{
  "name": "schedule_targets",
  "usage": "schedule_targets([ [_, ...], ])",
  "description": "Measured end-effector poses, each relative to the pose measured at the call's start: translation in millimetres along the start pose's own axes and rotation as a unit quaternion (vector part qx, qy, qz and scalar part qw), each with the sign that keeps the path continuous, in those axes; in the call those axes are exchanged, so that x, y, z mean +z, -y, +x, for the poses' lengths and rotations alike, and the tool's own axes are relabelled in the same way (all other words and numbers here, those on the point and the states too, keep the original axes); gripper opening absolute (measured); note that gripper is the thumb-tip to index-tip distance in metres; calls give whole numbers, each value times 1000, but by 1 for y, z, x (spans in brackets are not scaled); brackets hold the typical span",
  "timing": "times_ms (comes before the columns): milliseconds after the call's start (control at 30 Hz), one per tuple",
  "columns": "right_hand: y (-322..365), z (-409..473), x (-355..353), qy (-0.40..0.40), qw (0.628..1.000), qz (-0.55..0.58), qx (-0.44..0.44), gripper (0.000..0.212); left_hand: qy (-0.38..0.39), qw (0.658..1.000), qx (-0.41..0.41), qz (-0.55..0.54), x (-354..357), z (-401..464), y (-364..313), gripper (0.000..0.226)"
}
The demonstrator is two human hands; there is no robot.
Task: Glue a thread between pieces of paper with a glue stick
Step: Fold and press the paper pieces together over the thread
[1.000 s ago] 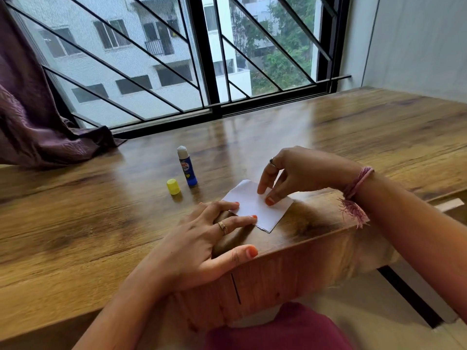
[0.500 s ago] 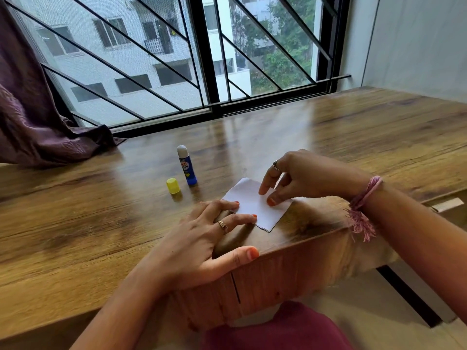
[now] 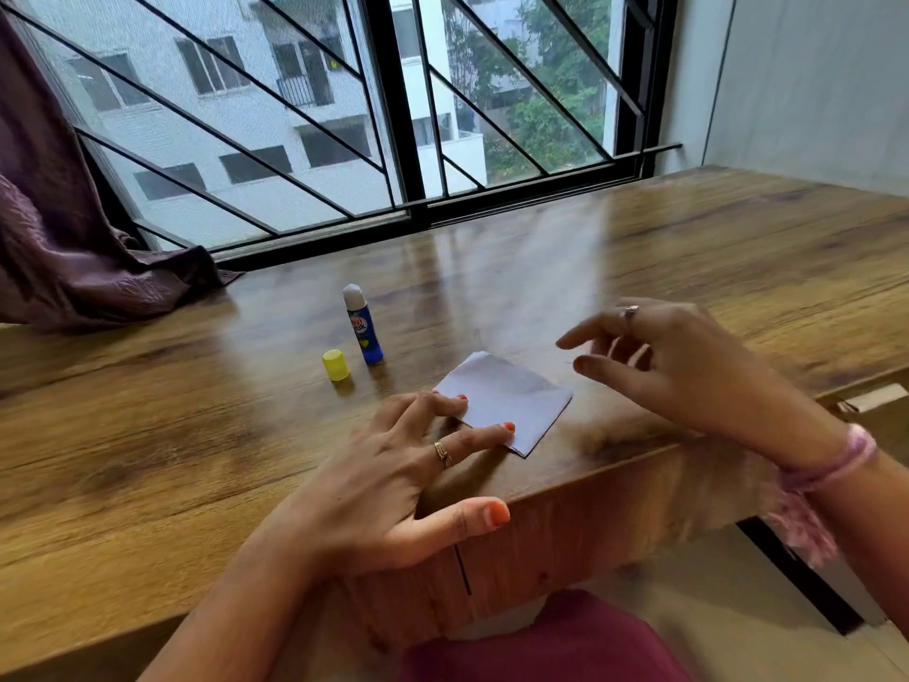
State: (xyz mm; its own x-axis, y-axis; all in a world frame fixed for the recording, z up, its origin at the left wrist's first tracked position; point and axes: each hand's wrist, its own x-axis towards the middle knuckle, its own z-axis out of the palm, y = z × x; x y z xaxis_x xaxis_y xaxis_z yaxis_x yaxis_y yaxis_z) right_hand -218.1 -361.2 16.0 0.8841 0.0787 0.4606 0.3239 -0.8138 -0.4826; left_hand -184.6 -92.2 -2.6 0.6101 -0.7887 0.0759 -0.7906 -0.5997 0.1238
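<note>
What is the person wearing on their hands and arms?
The left hand has orange-painted nails and a gold-coloured ring. The right hand wears a silvery ring, and its wrist carries a pink thread bracelet with a frayed tassel. Both forearms are bare, without sleeves.

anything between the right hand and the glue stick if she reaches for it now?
Nothing visible. The right hand hovers open above the table, right of the paper. The uncapped glue stick stands upright beyond the paper, its yellow cap beside it on the far side from that hand. The left hand presses the paper's near edge, below that path.
</note>
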Motion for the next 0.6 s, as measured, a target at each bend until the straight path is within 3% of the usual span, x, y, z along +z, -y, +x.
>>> schedule_targets([
  [167, -13, -24, 0, -20, 996, 72, 45, 29, -3, 1000, 12, 12, -1, 1, 0, 62],
  [267, -11, -31, 6, -1, 998, 61, 1, 26, -5, 1000, 20, 21, 0, 1, 0, 63],
  [433, 7, -39, 18, 102, 993, 14, -60, 34, -7, 1000, 25, 13, -1, 0, -1, 63],
  [600, 22, -41, 23, 113, 990, -28, -81, 40, -7, 999, 29, 20, 0, -1, 0, 65],
])
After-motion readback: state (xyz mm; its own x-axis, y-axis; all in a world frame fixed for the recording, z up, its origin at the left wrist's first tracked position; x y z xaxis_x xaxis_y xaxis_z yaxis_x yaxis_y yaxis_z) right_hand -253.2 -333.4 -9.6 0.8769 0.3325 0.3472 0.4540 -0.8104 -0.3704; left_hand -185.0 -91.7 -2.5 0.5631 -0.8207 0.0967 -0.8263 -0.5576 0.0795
